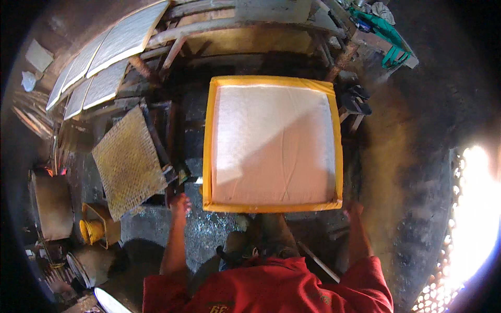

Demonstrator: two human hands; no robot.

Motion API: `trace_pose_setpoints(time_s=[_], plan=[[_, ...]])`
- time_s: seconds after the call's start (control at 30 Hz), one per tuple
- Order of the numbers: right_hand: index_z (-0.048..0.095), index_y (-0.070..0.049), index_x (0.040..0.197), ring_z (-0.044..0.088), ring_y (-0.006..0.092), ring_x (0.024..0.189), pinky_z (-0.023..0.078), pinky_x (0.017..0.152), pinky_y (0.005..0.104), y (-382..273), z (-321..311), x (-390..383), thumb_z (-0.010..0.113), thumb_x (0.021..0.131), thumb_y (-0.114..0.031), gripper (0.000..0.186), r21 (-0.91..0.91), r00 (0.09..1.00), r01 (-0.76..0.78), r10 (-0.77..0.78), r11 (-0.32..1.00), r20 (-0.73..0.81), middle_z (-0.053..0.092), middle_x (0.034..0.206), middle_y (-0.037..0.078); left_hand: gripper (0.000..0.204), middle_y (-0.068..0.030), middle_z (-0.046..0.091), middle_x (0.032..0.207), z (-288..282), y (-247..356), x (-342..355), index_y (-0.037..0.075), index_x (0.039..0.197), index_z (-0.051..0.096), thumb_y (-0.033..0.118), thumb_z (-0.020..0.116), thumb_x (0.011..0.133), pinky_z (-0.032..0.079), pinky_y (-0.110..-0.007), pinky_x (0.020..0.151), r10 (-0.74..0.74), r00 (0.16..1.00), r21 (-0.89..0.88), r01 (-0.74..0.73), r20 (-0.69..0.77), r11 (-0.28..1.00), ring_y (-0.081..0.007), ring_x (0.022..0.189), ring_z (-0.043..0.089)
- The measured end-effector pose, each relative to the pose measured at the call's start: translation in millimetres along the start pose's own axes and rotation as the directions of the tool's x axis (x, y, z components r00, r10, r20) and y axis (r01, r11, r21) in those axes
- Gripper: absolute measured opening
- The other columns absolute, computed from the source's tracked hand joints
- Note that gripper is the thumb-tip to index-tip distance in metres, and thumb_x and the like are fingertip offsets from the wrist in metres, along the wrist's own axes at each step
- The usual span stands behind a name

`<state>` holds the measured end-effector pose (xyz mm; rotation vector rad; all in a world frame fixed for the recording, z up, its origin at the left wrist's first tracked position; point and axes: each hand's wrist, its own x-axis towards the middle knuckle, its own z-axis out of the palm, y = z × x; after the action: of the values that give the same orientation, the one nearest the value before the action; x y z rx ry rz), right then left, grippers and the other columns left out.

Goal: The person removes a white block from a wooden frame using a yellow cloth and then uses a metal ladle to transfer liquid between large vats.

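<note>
A square frame (272, 206) with a yellow border and pale fabric stretched across it lies in front of me, part of it in shadow. My left hand (180, 204) is beside its lower left corner, apart from it, fingers loosely bent, with nothing visible in them. Just outside the lower right corner is my right hand (354, 209), small in view, its fingers slightly apart; I see nothing held, and cannot tell whether it touches the border. A yellowish woven mat (128, 161) lies tilted on a dark support to the left.
Pale rectangular sheets (117, 36) line a wooden rack (240, 28) across the back. Green cloth (389, 39) and dark sandals (357, 104) sit at right. A yellow object (91, 229), a metal drum (91, 266) and sticks (31, 120) crowd the left. Bright light falls through a perforated wall (436, 292).
</note>
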<state>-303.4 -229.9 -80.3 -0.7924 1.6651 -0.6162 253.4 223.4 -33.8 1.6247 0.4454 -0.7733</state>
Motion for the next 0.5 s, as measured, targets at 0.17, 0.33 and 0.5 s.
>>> trace_pose_setpoints(time_s=[0.17, 0.33, 0.5], plan=[[0.054, -0.012, 0.094, 0.053, 0.0102, 0.054, 0.039, 0.041, 0.0247, -175, 125, 106, 0.051, 0.083, -0.023, 0.016, -0.021, 0.979, 0.192, -0.190, 0.981, 0.080, 0.058, 0.078, 0.003, 0.017, 0.0024, 0.054, 0.074, 140, 178, 49, 0.013, 0.094, 0.056, 0.022, 0.058, 0.080, 0.039, -0.021, 0.051, 0.196, 0.980, 0.091, -0.198, 0.036, 0.976, -0.0073, 0.061, 0.050], [0.059, -0.008, 0.100, 0.061, 0.0194, 0.082, 0.048, 0.068, 0.0333, -279, 272, 184, 0.052, 0.082, -0.025, 0.026, -0.349, 0.459, 0.871, -0.826, 0.345, 0.329, 0.063, 0.092, 0.008, 0.020, -0.0055, 0.062, 0.099, 286, 258, 157, 0.011, 0.094, 0.063, 0.024, 0.060, 0.080, 0.046, -0.028, 0.065, 0.658, 0.684, 0.415, -0.723, 0.314, 0.553, -0.0172, 0.083, 0.058], [0.058, -0.007, 0.106, 0.055, 0.0280, 0.101, 0.043, 0.084, 0.0360, -349, 389, 168, 0.057, 0.080, -0.025, 0.031, -0.383, 0.259, 0.924, -0.759, 0.013, 0.598, 0.058, 0.108, 0.015, 0.027, -0.0101, 0.059, 0.107, 416, 283, 207, 0.013, 0.103, 0.061, 0.028, 0.053, 0.082, 0.045, -0.036, 0.084, 0.602, 0.234, 0.469, -0.843, 0.763, -0.265, -0.0274, 0.100, 0.055]])
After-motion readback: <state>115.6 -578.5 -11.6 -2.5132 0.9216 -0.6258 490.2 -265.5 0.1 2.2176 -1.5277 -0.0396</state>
